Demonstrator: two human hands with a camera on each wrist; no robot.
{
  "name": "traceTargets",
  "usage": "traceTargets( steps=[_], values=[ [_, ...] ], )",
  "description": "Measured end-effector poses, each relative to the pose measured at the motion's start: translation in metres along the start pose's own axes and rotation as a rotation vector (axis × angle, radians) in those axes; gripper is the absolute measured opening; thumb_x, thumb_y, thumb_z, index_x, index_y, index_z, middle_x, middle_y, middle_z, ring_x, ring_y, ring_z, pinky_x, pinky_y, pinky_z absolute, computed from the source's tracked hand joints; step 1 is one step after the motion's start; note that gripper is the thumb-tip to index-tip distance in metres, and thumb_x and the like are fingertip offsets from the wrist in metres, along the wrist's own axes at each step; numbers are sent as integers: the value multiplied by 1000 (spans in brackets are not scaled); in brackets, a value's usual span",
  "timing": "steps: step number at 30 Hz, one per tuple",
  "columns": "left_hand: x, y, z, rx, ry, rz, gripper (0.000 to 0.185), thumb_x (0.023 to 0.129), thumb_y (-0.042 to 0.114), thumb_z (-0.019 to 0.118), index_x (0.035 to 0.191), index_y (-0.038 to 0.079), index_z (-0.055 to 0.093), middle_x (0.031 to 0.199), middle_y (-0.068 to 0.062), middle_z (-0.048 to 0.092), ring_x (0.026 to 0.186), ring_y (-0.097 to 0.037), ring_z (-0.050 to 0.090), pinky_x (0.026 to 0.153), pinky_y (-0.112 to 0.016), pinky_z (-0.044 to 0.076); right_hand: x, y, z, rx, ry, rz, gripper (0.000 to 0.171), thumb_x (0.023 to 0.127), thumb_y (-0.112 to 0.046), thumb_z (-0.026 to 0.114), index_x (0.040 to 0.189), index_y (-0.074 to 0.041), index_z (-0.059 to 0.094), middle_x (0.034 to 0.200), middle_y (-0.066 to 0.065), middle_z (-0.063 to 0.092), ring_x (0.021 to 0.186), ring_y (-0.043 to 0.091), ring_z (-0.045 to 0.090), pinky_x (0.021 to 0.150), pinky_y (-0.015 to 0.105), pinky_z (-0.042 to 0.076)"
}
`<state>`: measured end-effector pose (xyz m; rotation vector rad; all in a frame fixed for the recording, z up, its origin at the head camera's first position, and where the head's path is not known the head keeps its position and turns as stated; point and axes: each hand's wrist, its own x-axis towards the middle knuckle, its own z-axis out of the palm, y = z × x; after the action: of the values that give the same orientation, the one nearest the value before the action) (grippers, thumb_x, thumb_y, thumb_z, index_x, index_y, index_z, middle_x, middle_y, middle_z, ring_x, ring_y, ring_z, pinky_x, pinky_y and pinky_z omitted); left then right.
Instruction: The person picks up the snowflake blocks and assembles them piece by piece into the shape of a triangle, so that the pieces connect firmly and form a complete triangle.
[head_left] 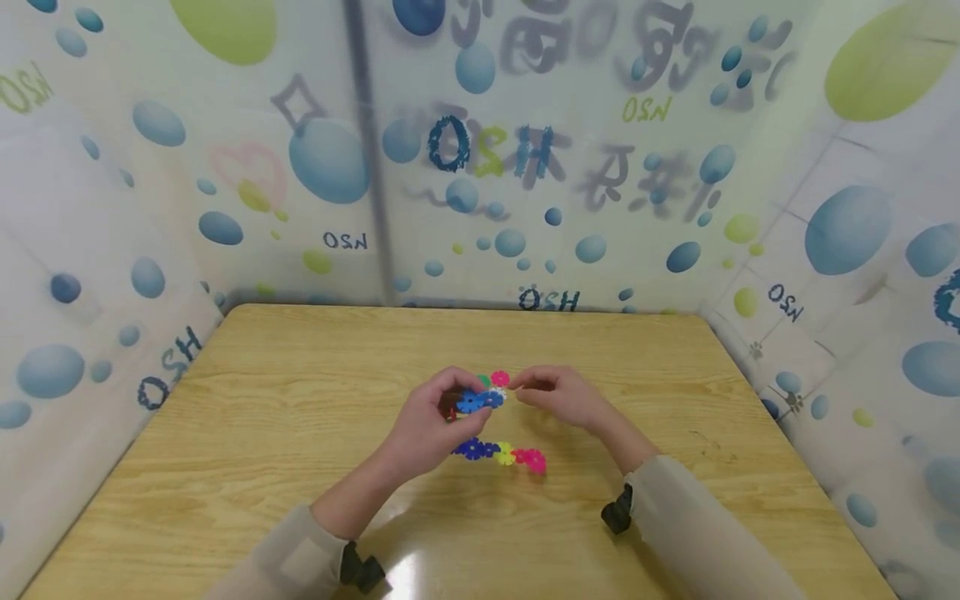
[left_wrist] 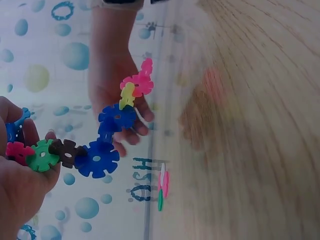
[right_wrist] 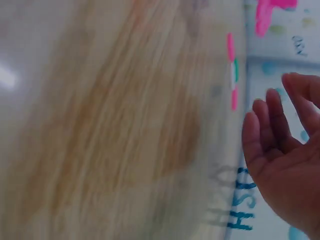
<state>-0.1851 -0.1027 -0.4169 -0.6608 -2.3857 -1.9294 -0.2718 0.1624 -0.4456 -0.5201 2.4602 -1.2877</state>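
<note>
Item: chain of plastic snowflake discs [left_wrist: 100,145], multi-colour (red, green, brown, blue, yellow, pink), interlocked edge-to-edge, held above wooden table [head_left: 247,417].
L hand [head_left: 427,425]: fingers curled round red/green end of chain, gripping.
R hand [head_left: 562,396]: at chain's pink end; wrist view shows fingers loosely bent, palm bare; whether it pinches the chain can't be told.
Loose discs [head_left: 495,381], pink/green/white: on table just beyond hands.
Containers: none seen.
Surround: bubble-print walls [head_left: 525,167].
</note>
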Motion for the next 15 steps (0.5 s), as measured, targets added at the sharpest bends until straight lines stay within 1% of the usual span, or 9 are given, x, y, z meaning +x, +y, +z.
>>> traceTargets(
  steps=[3, 6, 8, 9, 10, 12, 13, 15],
  values=[
    [0, -1, 0, -3, 2, -8, 22, 100, 8, 77, 119, 8, 67, 116, -13, 69, 92, -20, 66, 78, -23, 60, 12, 13, 0, -87, -56, 30, 25, 110, -29, 66, 132, -26, 78, 129, 4, 75, 107, 22, 67, 91, 39, 60],
    [0, -1, -1, -8, 2, -10, 21, 101, 9, 77, 119, 8, 67, 118, -13, 69, 93, -21, 66, 78, -23, 60, 18, 19, 1, -147, -93, 58, 27, 109, -27, 66, 134, -30, 78, 131, 2, 74, 110, 21, 64, 99, 43, 57],
    [-1, -1, -1, -10, 1, -7, 21, 101, 9, 77, 119, 8, 67, 117, -14, 68, 93, -21, 65, 78, -23, 59, 22, 20, 2, -178, -127, 48, 31, 109, -24, 66, 137, -31, 77, 133, 1, 73, 110, 20, 62, 102, 44, 54],
    [-1, -1, -2, -11, 3, -6, 21, 101, 9, 77, 119, 8, 67, 117, -13, 68, 93, -22, 65, 77, -23, 59, 24, 20, 2, -188, -150, 24, 33, 108, -22, 66, 139, -29, 76, 134, 2, 73, 109, 19, 61, 101, 44, 53],
    [-1, -2, -2, -11, 4, -5, 20, 101, 8, 77, 119, 8, 67, 116, -13, 68, 92, -22, 65, 77, -23, 59, 25, 20, 2, -194, -173, -2, 35, 108, -20, 65, 141, -26, 75, 130, 5, 75, 103, 19, 61, 99, 43, 52],
    [-1, -2, -2, -15, 5, -4, 20, 100, 8, 76, 118, 8, 66, 115, -13, 68, 91, -22, 64, 76, -23, 59, 28, 20, 3, -195, -212, -56, 38, 107, -16, 64, 144, -20, 74, 134, 9, 76, 98, 19, 59, 96, 41, 50],
    [-1, -2, -2, -16, 6, -7, 20, 101, 8, 76, 118, 8, 66, 115, -13, 67, 91, -21, 65, 76, -23, 59, 28, 20, 3, -191, -227, -82, 39, 107, -14, 64, 145, -16, 73, 136, 11, 76, 98, 19, 59, 95, 40, 50],
    [-1, -3, -2, -18, 7, -6, 21, 101, 8, 77, 119, 8, 66, 115, -12, 68, 91, -21, 65, 76, -23, 59, 28, 21, 3, -189, -233, -113, 38, 107, -12, 63, 144, -11, 73, 139, 13, 76, 103, 19, 65, 99, 40, 52]
  ],
)
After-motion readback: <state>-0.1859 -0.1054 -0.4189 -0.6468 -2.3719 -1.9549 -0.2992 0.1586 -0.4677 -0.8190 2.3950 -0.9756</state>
